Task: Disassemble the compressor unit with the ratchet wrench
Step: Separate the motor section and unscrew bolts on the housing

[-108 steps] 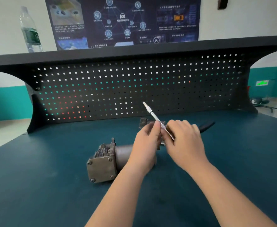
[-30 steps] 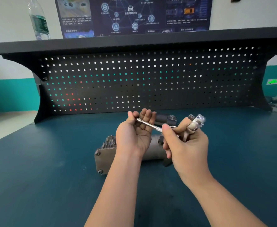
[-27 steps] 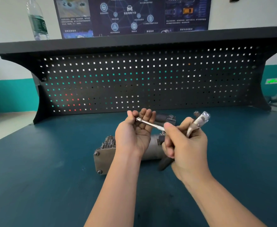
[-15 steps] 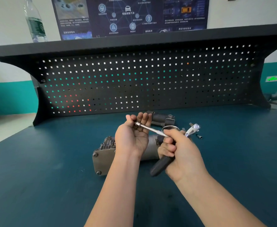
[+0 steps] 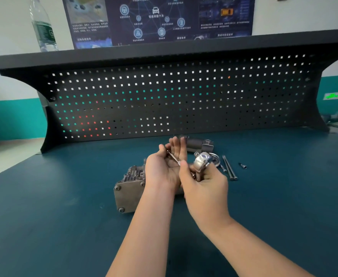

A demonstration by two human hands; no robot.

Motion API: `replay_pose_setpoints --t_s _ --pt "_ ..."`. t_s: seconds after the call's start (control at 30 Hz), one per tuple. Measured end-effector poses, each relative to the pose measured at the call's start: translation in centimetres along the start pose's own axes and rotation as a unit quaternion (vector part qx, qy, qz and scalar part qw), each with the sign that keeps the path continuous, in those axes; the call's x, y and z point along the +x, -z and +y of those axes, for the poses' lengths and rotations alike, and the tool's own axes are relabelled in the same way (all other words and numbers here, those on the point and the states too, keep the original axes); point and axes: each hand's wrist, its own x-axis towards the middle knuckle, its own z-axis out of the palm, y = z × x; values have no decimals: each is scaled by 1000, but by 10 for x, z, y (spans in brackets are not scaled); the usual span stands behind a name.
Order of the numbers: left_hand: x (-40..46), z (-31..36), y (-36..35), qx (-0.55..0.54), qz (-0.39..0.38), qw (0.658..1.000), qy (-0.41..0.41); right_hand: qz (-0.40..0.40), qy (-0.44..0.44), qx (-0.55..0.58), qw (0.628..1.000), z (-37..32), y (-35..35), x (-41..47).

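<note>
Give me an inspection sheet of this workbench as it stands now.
Surface: dark blue bench top, bare in front.
Job's things: compressor unit lies on the bench, partly behind the arms; ratchet wrench head up; thin extension bar slanted between the hands.
Clutter: two long bolts side by side, small bit to their right, dark cylindrical part near the pegboard.
Grip: left hand cradles the bar's far end; right hand grips the wrench and pinches the bar.
Cables: nothing seen.
Surroundings: black pegboard, water bottle on its shelf, poster behind.
</note>
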Motion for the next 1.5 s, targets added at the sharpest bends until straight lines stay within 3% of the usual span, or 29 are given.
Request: replay_pose_setpoints --t_s 0.1,0.2,0.27,0.43,0.57,0.63,0.8,0.97,1.13,1.27,1.37,1.43,1.5 --pt "0 3 1 14 9 1000 -5 -15 10 -14 1000 -9 -3 -1" --pt "7 19 -1 -37 27 996 -71 19 -69 89 993 -19 4 -10" --pt "14 33 -2 -18 9 993 -113 31 -58 127 990 -31 10 -19" --pt "11 9 6 180 -75 981 -15 126 -114 150 974 -28 19 18" --pt "16 5 13 230 -43 972 3 209 -209 148 944 6 57 67" --pt "19 5 17 243 -11 970 1 235 -254 83 934 32 77 97" --pt "21 -5 22 257 14 966 31 163 -364 -148 905 99 98 133" --pt "22 -5 25 228 24 972 47 39 -325 -371 869 125 83 133" --pt "23 -3 27 220 28 974 50 16 -302 -465 832 131 67 135" --pt "23 -1 29 219 40 974 45 16 -307 -489 816 135 66 133" --pt "22 0 29 219 39 974 53 18 -292 -469 833 121 66 131" --pt "22 2 28 221 38 973 57 0 -293 -380 877 100 63 129" --pt "21 4 27 219 40 973 57 -34 -346 -187 919 72 57 119"
